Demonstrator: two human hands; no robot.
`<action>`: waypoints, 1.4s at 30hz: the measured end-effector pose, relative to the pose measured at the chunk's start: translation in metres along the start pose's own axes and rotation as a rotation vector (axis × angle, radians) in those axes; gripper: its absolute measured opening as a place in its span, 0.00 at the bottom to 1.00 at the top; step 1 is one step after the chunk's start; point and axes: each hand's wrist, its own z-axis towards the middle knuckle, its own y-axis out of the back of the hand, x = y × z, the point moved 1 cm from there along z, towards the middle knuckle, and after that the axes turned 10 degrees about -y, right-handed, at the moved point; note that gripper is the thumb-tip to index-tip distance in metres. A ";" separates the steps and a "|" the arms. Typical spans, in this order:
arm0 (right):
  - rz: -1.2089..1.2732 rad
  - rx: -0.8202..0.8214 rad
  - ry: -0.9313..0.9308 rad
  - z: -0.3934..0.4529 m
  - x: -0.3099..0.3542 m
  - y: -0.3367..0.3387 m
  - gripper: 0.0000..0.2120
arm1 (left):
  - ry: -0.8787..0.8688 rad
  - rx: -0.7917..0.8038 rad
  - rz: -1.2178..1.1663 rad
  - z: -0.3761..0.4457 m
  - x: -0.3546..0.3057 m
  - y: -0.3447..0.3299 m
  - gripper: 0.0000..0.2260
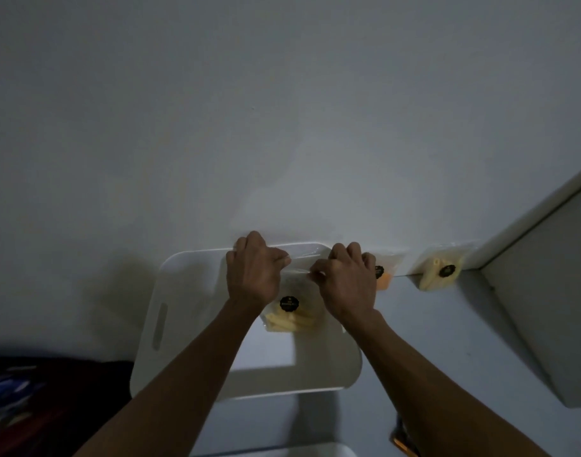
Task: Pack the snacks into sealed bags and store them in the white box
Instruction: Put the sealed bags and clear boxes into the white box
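Seen from the head camera, both hands meet over the white box (190, 311), which stands on the bench (447, 341) against the wall. The left hand (253, 268) and the right hand (347, 278) each pinch the top edge of a clear bag (294, 311), fingers curled shut on the plastic, so the bag hangs just below and between them above the box's opening. Pale yellow snack sticks (287, 321) and a round black sticker (289, 303) show through it. Two more packed bags lean against the wall to the right: one (385, 275) just beside the right hand, another (439, 270) farther along.
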 end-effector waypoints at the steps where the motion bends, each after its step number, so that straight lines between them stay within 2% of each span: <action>1: -0.008 -0.004 -0.001 0.000 -0.001 -0.001 0.09 | -0.017 0.006 0.016 -0.001 0.000 -0.002 0.08; 8: 0.000 0.004 -0.018 0.000 -0.005 0.001 0.16 | -0.023 -0.085 -0.050 -0.008 0.001 -0.006 0.12; 14: 0.134 0.003 -0.050 -0.006 -0.022 0.032 0.19 | 0.032 -0.210 -0.122 -0.018 -0.012 0.014 0.13; 19: 0.237 -0.019 -0.093 -0.009 -0.082 0.065 0.18 | 0.033 -0.280 -0.173 -0.025 -0.055 0.021 0.14; 23: 0.255 -0.016 -0.178 0.001 -0.158 0.084 0.17 | -0.053 -0.306 -0.182 -0.024 -0.110 0.005 0.13; 28: 0.192 0.044 -0.255 0.031 -0.247 0.087 0.18 | -0.149 -0.248 -0.145 -0.010 -0.165 -0.042 0.14; 31: 0.104 0.068 -0.228 0.047 -0.280 0.078 0.17 | -0.111 -0.186 -0.084 0.002 -0.181 -0.075 0.15; 35: -0.005 0.060 -0.131 0.065 -0.304 0.055 0.14 | -0.070 -0.112 0.085 0.020 -0.193 -0.104 0.12; 42: -0.048 -0.030 0.002 0.086 -0.315 0.018 0.09 | -0.106 -0.146 0.269 0.036 -0.189 -0.132 0.13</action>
